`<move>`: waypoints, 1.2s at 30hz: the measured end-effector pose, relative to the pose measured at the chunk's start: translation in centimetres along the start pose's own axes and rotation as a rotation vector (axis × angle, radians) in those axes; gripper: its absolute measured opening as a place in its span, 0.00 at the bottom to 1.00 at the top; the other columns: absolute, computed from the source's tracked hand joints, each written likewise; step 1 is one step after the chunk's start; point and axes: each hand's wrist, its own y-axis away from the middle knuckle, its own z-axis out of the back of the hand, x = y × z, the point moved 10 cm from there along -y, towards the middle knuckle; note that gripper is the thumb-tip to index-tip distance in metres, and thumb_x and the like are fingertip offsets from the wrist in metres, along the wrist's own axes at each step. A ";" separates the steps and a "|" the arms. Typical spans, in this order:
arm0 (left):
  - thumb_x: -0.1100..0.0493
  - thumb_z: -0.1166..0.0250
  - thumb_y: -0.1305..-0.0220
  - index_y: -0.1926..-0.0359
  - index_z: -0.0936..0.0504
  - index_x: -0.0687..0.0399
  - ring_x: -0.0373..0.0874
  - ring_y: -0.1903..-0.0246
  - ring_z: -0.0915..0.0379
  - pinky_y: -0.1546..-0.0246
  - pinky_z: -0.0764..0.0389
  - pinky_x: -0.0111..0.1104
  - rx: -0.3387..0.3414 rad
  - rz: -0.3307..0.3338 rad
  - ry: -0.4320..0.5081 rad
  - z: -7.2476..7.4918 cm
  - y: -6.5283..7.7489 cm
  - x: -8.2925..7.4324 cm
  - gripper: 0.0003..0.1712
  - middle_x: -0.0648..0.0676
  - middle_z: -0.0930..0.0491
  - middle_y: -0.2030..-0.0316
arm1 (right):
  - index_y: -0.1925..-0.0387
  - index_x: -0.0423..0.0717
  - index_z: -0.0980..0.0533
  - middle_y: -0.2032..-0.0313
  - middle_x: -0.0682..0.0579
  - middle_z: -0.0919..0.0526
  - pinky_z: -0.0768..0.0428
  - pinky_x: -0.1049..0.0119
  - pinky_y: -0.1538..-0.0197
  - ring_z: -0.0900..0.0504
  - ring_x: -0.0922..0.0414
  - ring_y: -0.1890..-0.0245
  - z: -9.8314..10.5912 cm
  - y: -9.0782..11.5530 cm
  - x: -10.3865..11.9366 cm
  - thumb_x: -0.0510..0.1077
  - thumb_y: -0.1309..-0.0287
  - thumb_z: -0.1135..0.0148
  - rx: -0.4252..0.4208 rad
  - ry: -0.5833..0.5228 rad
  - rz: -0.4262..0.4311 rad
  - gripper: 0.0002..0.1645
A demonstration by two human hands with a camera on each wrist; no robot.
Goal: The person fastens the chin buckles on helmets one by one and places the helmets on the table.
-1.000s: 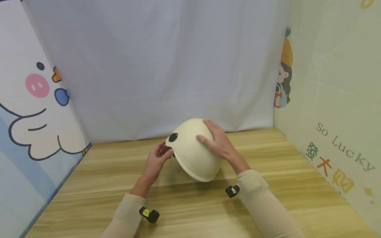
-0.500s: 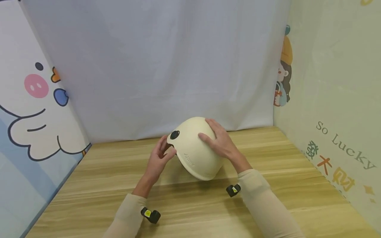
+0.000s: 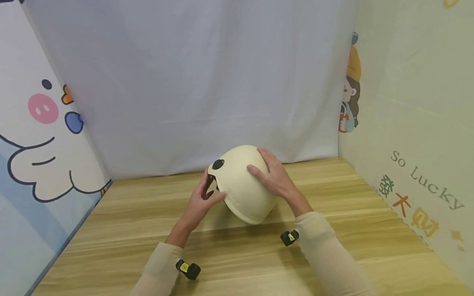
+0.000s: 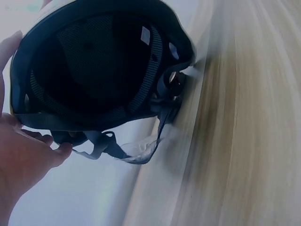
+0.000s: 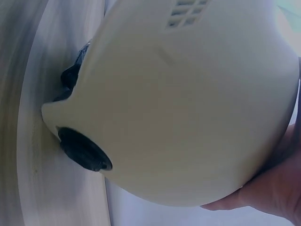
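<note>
A cream helmet [image 3: 244, 185] sits tilted on the wooden table, its opening facing left. My right hand [image 3: 274, 172] holds the top of the dome, fingers spread over the shell and thumb toward the front. At the left rim, my left hand [image 3: 198, 201] grips the edge, its thumb at the shell below the black round knob [image 3: 218, 164]. The left wrist view looks into the dark padded interior [image 4: 89, 61]. A black chin strap [image 4: 113, 148] hangs from the opening, close to the left fingertips. In the right wrist view, the right fingers are partly hidden behind the dome.
The wooden table [image 3: 129, 230] reaches back to a pale curtain [image 3: 203, 82]. Printed panels stand on both sides, the left panel [image 3: 40, 164] with a cartoon figure and the right panel [image 3: 414, 102] with lettering. Black wrist cameras are on both sleeves.
My left hand has shifted slightly right and along the rim, its thumb moving onto the shell lower down. The helmet has moved slightly right. The right hand keeps its hold.
</note>
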 end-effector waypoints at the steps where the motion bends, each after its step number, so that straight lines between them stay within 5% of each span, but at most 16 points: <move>1: 0.60 0.35 0.41 0.27 0.57 0.44 0.43 0.33 0.57 0.40 0.48 0.54 -0.013 -0.002 0.008 0.2 -0.1 0.3 0.50 0.47 0.53 0.30 | 0.30 0.50 0.46 0.33 0.51 0.42 0.36 0.45 0.43 0.40 0.50 0.37 0.0 0.1 -0.1 0.71 0.43 0.53 0.000 -0.006 -0.008 0.47; 10: 0.66 0.37 0.41 0.28 0.58 0.59 0.46 0.33 0.52 0.40 0.44 0.49 -0.102 -0.046 0.032 0.3 0.2 -2.0 0.49 0.57 0.51 0.30 | 0.29 0.52 0.48 0.32 0.50 0.43 0.38 0.43 0.42 0.42 0.48 0.35 -0.1 0.4 -0.5 0.71 0.42 0.54 -0.041 -0.026 -0.037 0.47; 20: 0.65 0.30 0.48 0.29 0.54 0.60 0.52 0.33 0.55 0.42 0.48 0.59 -0.033 -0.087 -0.111 -0.2 0.3 -2.9 0.53 0.59 0.48 0.32 | 0.27 0.53 0.58 0.31 0.48 0.47 0.31 0.42 0.49 0.36 0.44 0.40 -0.4 0.9 -1.1 0.76 0.49 0.51 0.062 -0.044 -0.180 0.58; 36: 0.68 0.29 0.50 0.27 0.61 0.52 0.59 0.35 0.51 0.44 0.42 0.57 0.058 -0.056 -0.014 -0.8 0.3 -2.0 0.60 0.54 0.65 0.29 | 0.27 0.55 0.57 0.36 0.44 0.39 0.28 0.44 0.52 0.31 0.44 0.45 -0.4 1.1 -1.6 0.78 0.52 0.49 0.119 -0.121 -0.251 0.60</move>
